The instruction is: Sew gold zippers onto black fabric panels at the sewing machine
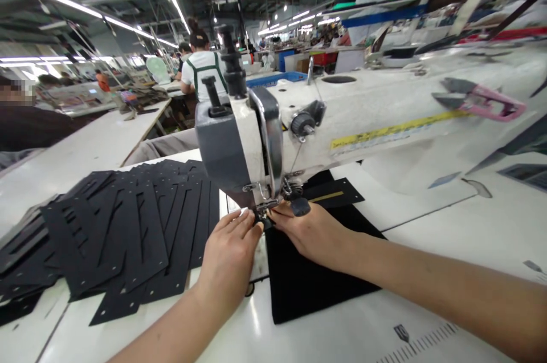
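A black fabric piece (311, 283) lies on the white sewing table, its upper left corner under the needle area of a sewing machine (367, 106). Just left of the presser foot (265, 206), my left hand (231, 246) has its fingertips and thumb closed on the edge of the black fabric. My right hand (310, 232) comes in from the right, its bent fingers gripping the fabric beside the foot. The machine head partly hides those fingertips. Behind my right hand is a black strip (352, 192) with a yellowish line along it.
A spread pile of black strips with small holes (145, 226) covers the table's left side. Pink-handled snips (491, 102) rest on the machine arm. A printed ruler scale (421, 346) runs along the front right. A co-worker in a white top (204, 69) sits ahead, beyond the machine.
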Demonstrator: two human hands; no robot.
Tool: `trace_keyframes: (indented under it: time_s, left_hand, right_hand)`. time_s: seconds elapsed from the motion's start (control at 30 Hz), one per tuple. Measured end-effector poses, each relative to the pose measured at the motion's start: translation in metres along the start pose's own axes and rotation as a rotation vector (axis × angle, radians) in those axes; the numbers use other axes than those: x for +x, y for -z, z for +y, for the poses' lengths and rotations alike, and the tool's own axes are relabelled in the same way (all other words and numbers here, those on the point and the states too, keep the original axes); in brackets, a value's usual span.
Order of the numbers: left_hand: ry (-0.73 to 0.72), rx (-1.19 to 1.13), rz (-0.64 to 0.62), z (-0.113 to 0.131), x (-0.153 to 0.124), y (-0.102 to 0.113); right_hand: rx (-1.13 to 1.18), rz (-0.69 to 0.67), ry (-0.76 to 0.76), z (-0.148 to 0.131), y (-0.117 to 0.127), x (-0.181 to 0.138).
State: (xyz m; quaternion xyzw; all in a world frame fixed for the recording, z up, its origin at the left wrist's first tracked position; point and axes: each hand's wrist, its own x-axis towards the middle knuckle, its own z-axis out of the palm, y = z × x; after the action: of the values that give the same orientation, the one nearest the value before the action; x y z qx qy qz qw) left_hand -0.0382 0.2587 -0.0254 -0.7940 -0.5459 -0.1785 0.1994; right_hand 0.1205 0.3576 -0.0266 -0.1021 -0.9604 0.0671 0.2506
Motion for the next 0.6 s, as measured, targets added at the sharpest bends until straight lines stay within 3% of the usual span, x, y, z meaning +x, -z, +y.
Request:
trace_keyframes:
  time_s: [0.43,0.6]
  left_hand:
    - [0.08,0.001,0.139,-0.003,0.001,-0.012]
    - [0.092,-0.012,0.106,-0.003,-0.003,-0.013]
  right_hand:
    - [0.085,0.073,0.01,0.001,-0.001,0.005]
    - [0.131,0.154,0.05,0.001,0.0,0.006]
